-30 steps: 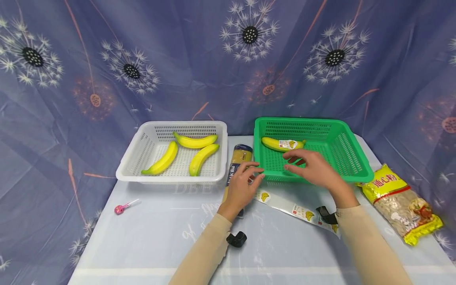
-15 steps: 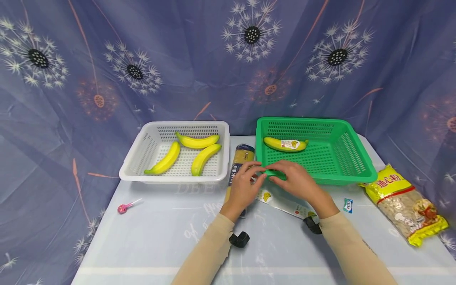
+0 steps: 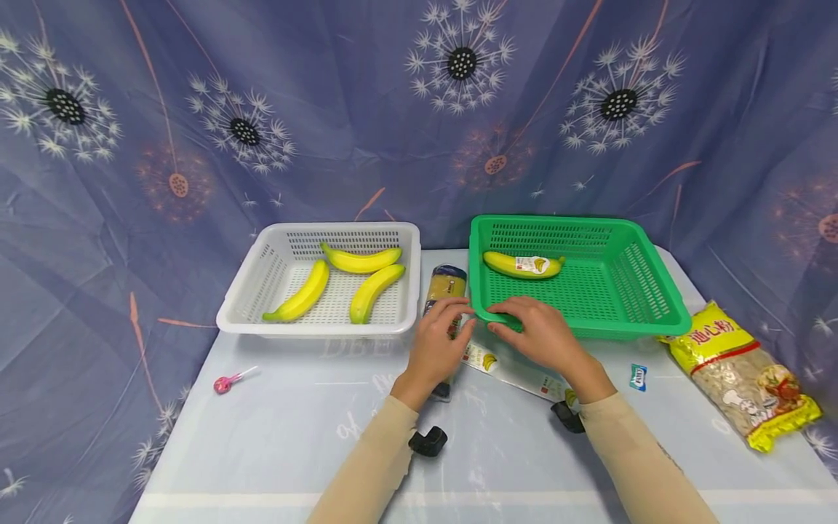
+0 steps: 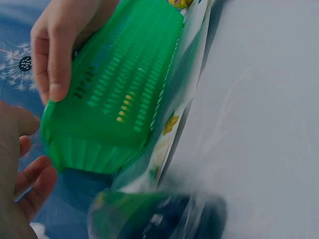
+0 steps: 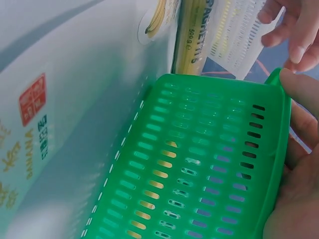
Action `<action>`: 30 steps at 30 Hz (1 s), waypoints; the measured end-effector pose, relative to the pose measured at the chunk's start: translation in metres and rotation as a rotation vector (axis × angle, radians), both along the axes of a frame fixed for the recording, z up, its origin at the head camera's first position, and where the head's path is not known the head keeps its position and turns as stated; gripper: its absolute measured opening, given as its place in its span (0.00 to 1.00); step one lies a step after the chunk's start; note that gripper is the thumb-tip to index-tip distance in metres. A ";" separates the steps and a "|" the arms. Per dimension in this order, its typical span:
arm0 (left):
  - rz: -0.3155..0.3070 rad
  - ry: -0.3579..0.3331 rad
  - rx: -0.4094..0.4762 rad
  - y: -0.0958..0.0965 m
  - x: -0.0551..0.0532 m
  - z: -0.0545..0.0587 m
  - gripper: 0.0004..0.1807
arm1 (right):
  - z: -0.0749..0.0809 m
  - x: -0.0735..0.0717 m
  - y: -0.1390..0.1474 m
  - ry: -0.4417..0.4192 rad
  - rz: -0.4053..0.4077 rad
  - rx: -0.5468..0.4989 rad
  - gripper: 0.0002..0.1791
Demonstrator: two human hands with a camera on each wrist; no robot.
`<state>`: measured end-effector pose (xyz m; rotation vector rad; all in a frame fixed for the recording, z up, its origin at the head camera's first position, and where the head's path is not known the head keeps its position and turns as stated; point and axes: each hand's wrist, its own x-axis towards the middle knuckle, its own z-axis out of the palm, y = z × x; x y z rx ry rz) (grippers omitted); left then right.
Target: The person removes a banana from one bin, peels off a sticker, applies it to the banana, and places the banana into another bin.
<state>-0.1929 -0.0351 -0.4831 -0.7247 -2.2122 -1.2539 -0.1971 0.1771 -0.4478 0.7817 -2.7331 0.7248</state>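
Currently, the green basket [image 3: 589, 287] is set near the back edge of the table [image 3: 294, 437], R of centre, long axis L–R. Its rim is pinched near the front-L corner by the R hand [image 3: 540, 335], the nearer one, w/ the basket stretching behind. By the L hand [image 3: 433, 346], fingers loosely bent, nothing visible is held; contact w/ that corner can't be told.
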 end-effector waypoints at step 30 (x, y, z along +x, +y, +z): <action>0.340 0.209 -0.193 -0.151 0.010 0.026 0.12 | 0.002 -0.001 -0.002 -0.044 -0.034 0.021 0.17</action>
